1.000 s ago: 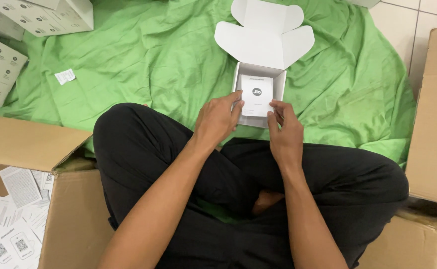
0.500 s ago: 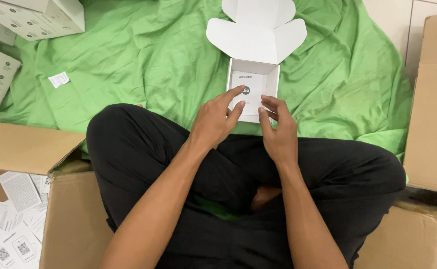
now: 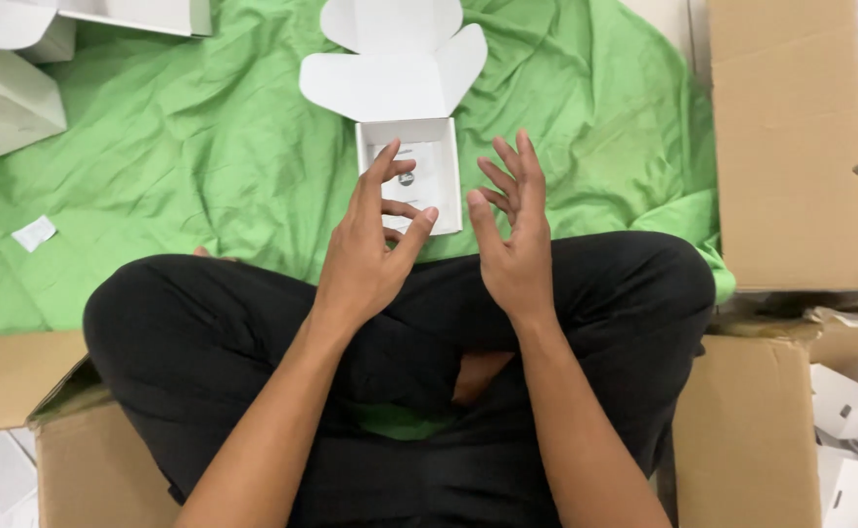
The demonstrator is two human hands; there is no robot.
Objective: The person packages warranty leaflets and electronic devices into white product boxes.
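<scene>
A green sheet [image 3: 204, 176] covers the floor, with cardboard cartons [image 3: 791, 147] from three to eight o'clock. At twelve lies a small white box [image 3: 411, 176], flaps spread flat so its insert [image 3: 406, 179] shows. The left hand [image 3: 370, 249] and right hand [image 3: 512, 235] hover just below it, fingers spread, holding nothing.

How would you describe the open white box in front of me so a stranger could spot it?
On the green cloth, just beyond both hands, sits a small white box. Unlike the closed white boxes at the far left, its rounded lid flaps stand open.
</scene>
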